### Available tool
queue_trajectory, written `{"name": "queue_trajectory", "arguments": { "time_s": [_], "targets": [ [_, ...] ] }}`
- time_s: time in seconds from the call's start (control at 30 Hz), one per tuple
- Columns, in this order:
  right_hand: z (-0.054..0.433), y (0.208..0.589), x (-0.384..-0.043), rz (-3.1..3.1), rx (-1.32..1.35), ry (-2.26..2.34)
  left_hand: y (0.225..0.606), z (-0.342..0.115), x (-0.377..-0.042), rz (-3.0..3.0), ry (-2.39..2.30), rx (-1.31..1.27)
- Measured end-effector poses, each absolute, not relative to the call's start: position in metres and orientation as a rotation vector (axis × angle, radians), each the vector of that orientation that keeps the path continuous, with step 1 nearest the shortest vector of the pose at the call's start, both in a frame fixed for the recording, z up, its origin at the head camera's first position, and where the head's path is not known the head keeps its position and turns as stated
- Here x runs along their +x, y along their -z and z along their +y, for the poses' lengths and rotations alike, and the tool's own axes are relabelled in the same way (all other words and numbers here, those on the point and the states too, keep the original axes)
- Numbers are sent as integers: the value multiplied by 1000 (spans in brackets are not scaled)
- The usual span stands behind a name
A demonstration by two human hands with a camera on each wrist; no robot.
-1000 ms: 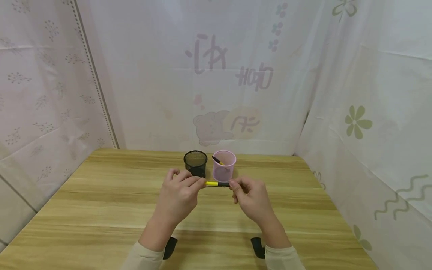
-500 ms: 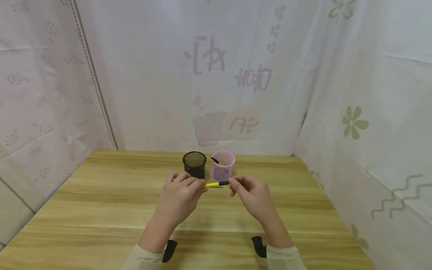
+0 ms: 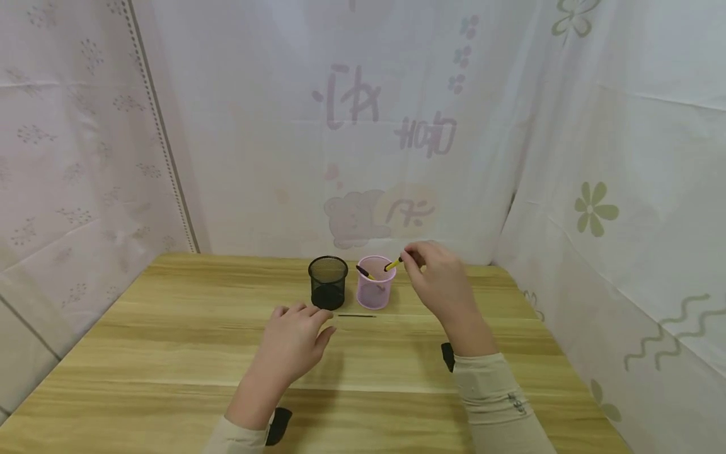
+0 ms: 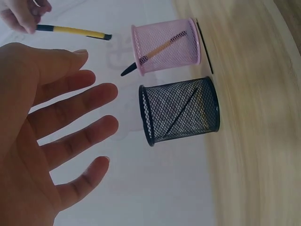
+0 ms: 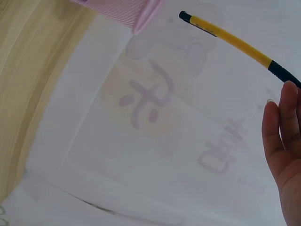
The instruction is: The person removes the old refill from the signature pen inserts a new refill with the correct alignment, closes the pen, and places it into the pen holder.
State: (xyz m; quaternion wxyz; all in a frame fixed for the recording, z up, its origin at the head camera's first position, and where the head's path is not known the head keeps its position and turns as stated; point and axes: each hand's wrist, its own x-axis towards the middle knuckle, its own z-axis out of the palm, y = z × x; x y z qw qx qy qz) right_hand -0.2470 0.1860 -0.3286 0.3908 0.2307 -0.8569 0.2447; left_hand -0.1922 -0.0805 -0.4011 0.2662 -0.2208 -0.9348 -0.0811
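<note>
My right hand (image 3: 442,277) pinches the black end of a yellow-and-black pen (image 5: 230,41) between thumb and fingers. The pen slants down toward the pink mesh pen cup (image 3: 372,299), its lower black end overlapping the cup's rim in the head view. Another yellow-and-black pen (image 4: 129,69) leans inside that cup, black end poking out over the rim. To its left stands a black mesh pen cup (image 3: 328,296); a thin dark stick (image 4: 181,113) shows through its mesh. My left hand (image 3: 292,340) holds nothing, fingers spread and relaxed, near the black cup's front.
A thin black rod, like a pen refill (image 3: 357,316), lies on the wooden table (image 3: 187,353) in front of the two cups. Printed curtains (image 3: 255,157) hang behind the table and along both sides. Dark straps (image 3: 278,426) show at the wrists.
My left hand has let go of the pen and drawn slightly back. My right hand has carried the pen up and right, to the pink cup's rim, tilting it downward.
</note>
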Motion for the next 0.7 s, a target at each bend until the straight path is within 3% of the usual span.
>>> {"name": "queue_trajectory", "arguments": {
  "time_s": [0.37,0.7],
  "targets": [
    [180,355,-278,-2370,555,-470,400,-80,-192,-2574,236,-607],
    [173,375,-286,-2792,427,-601,400,-81,-192,-2608,247,-611]
  ]
}}
